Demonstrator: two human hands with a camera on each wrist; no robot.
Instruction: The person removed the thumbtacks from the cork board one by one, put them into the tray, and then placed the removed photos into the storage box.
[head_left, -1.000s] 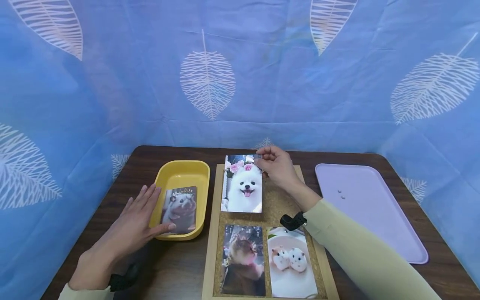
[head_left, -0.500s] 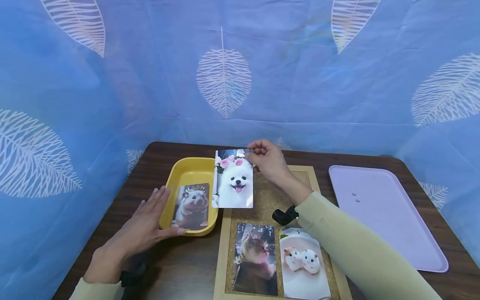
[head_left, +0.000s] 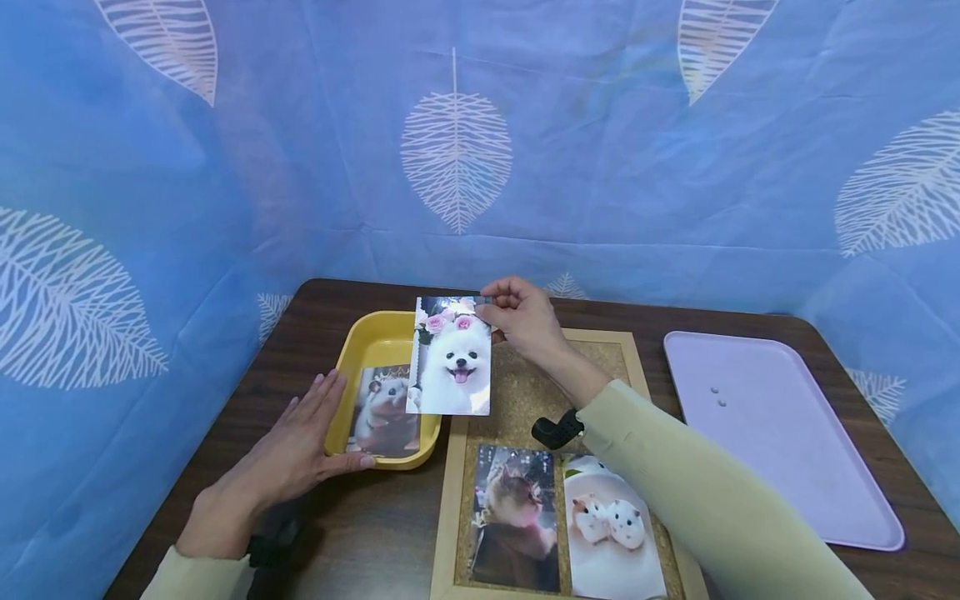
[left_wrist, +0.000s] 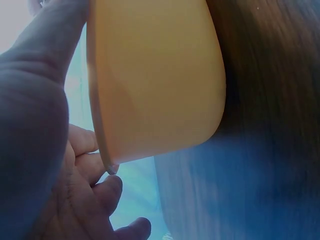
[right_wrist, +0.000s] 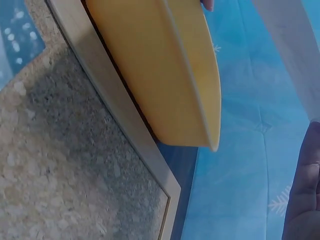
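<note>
My right hand (head_left: 528, 321) pinches a glossy photo card of a white fluffy dog (head_left: 453, 358) by its upper right corner. The dog card hangs raised over the right side of the yellow tray (head_left: 381, 319) and the edge of the framed cork board (head_left: 517, 404). Its pale back shows in the right wrist view, with fingers (right_wrist: 307, 185) at the edge. Inside the tray lies a hamster photo card (head_left: 375, 421), partly covered. With fingers extended, my left hand (head_left: 288, 450) rests on the tray's left rim; the left wrist view shows fingers beneath that rim.
A photo card of a furry animal in profile (head_left: 513, 521) and one of two hamsters (head_left: 615, 529) lie on the board's lower half. At the right is a lilac tray (head_left: 783, 442) with two small round pieces (head_left: 717, 396). A blue leaf-patterned cloth (head_left: 600, 167) hangs behind.
My right hand has carried the dog card left, from above the cork board to partly over the yellow tray. My left hand stays at the tray. The head view has shifted slightly.
</note>
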